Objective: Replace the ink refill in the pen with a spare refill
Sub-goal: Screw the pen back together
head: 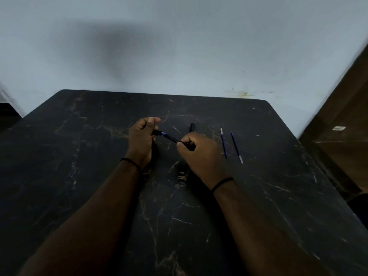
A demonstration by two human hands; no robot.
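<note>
At mid-frame, above the table [79, 176], the right hand [201, 154] gripped the pen [171, 138] barrel and the left hand [140, 136] pinched its other end; a blue gap showed between, the long axis running upper-left to lower-right. Just right lay two refills [223, 143], nearer the right hand. Beyond lay a cap [192, 127].

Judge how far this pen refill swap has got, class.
Done: the cap lies off on the table. In hand: left hand and right hand grip the pen, blue showing at its joint. Left: two refills lie untouched, so the swap seems unfinished.
</note>
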